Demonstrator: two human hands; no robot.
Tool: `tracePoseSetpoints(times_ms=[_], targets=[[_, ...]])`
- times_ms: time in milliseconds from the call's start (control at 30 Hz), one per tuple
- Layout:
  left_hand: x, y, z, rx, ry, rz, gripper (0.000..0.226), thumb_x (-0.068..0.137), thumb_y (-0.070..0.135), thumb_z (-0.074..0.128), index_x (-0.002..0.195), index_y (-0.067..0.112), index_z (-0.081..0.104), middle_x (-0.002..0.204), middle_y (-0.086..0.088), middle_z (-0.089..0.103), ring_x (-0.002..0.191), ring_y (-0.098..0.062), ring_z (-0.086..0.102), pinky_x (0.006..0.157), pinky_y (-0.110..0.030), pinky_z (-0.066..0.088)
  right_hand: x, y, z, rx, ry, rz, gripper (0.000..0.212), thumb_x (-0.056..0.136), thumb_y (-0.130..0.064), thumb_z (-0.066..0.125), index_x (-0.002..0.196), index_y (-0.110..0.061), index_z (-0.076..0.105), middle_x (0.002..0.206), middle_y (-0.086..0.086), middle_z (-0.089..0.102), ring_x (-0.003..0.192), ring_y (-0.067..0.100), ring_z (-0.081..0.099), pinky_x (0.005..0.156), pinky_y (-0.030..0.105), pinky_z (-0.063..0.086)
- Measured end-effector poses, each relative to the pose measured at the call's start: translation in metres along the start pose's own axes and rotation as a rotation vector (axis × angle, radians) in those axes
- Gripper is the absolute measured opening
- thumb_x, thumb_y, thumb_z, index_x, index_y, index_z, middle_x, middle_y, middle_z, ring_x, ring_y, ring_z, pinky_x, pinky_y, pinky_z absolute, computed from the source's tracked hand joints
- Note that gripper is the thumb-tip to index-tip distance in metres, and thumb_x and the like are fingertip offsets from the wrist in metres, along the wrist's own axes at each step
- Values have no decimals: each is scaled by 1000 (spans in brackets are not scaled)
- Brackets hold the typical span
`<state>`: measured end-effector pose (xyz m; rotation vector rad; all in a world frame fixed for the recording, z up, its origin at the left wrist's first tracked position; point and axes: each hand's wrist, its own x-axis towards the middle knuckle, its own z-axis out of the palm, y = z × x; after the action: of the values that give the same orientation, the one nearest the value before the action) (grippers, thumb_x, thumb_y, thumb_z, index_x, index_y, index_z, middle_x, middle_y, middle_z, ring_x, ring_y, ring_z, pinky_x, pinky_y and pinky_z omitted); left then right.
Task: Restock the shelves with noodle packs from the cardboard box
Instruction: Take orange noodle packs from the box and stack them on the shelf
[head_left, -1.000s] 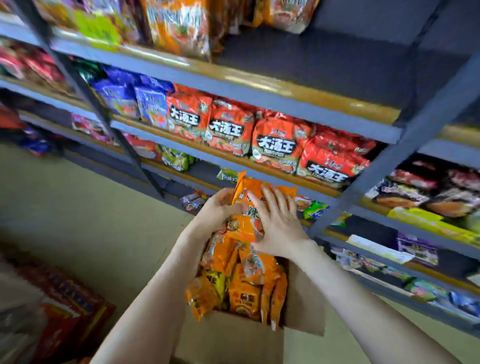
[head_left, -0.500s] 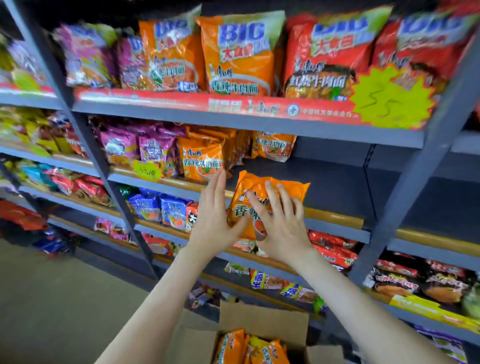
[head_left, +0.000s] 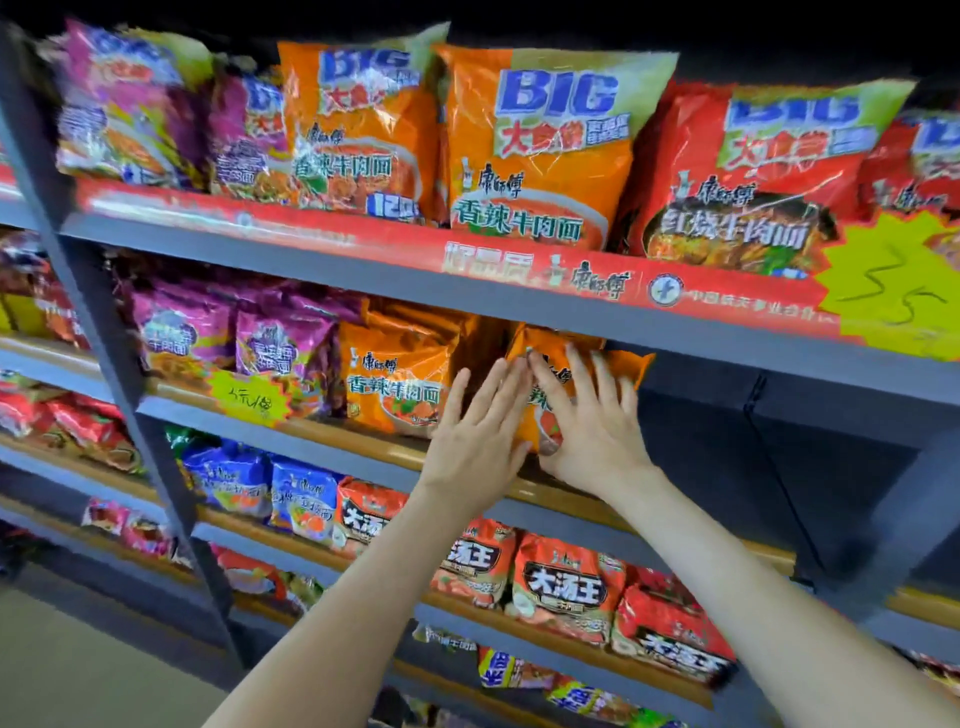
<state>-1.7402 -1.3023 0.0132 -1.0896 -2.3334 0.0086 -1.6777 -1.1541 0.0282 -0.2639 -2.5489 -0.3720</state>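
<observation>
Pressing noodle pack into shelf: left hand, right hand flat-fingered; neighbour pack seemingly touching.

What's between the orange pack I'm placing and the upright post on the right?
Bare shelf, in the head view, from orange pack to upright post.

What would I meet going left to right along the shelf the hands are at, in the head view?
purple noodle packs → shelved orange noodle pack → left hand → right hand, pressing flat on the incoming orange noodle pack → bare shelf stretch
</observation>
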Motion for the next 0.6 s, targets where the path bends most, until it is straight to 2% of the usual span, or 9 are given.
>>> tracePoseSetpoints(times_ms=[67, 133, 200, 267, 300, 333, 433, 533, 600], targets=[[17, -1, 15, -10, -13, 23, 62, 96, 40, 21, 150, 10, 25, 157, -8, 20, 146, -23, 14, 117, -47, 4, 18, 6, 15, -45, -62, 17, 111, 60, -51, 76, 152, -26, 17, 153, 16, 27, 137, 39, 27, 106, 54, 26], [35, -3, 32, -10, -38, 102, 57, 101, 35, 18, 153, 12, 11, 160, -8, 6, 148, -22, 1, 116, -46, -4, 36, 13, 38, -95, -125, 23, 111, 66, -53, 73, 153, -29, 8, 156, 15, 19, 140, 38, 22, 109, 54, 22], [53, -4, 50, -38, -119, 126, 56, 104, 35, 16, 153, 14, -3, 160, -6, -9, 146, -21, -14, 115, -44, -13, 51, 17, 63, -138, -155, 20, 114, 59, -54, 76, 152, -26, 17, 152, 15, 29, 136, 38, 32, 105, 54, 30], [71, -6, 67, -73, -203, 85, 58, 105, 37, 16, 153, 15, -7, 159, -4, -14, 145, -19, -18, 115, -43, -14, 65, 18, 86, -136, -164, 30, 117, 49, -56, 80, 148, -22, 28, 145, 17, 41, 128, 38, 43, 98, 52, 38], [79, -7, 76, -97, -246, 67, 59, 104, 38, 16, 153, 15, -8, 159, -4, -16, 145, -18, -18, 115, -43, -14, 72, 17, 95, -147, -157, 34, 119, 48, -58, 80, 148, -22, 27, 145, 17, 41, 129, 38, 42, 98, 51, 38], [87, -8, 85, -124, -293, 51, 60, 104, 39, 17, 152, 16, -10, 159, -3, -18, 145, -18, -18, 115, -43, -13, 80, 17, 101, -170, -160, 34, 120, 52, -59, 79, 150, -23, 21, 149, 17, 35, 133, 37, 36, 101, 51, 34], [105, -9, 99, -168, -410, 27, 61, 104, 40, 17, 151, 16, -14, 157, -3, -23, 144, -17, -22, 118, -43, -11, 100, 19, 115, -212, -154, -34, 117, 72, -55, 70, 151, -27, -12, 158, 13, -2, 145, 33, 2, 112, 46, 12], [117, -10, 105, -202, -439, 16, 62, 104, 41, 17, 150, 17, -17, 155, -2, -28, 142, -17, -26, 118, -42, -10, 107, 27, 120, -151, -152, -47, 114, 78, -48, 67, 148, -30, -20, 158, 8, -14, 145, 29, -10, 114, 46, 1], [122, -10, 110, -215, -471, 11, 63, 104, 41, 18, 150, 18, -19, 154, -1, -30, 142, -17, -27, 118, -42, -11, 107, 39, 125, -75, -209, -62, 108, 79, -55, 62, 148, -33, -20, 158, 3, -18, 145, 25, -15, 114, 46, -5]])
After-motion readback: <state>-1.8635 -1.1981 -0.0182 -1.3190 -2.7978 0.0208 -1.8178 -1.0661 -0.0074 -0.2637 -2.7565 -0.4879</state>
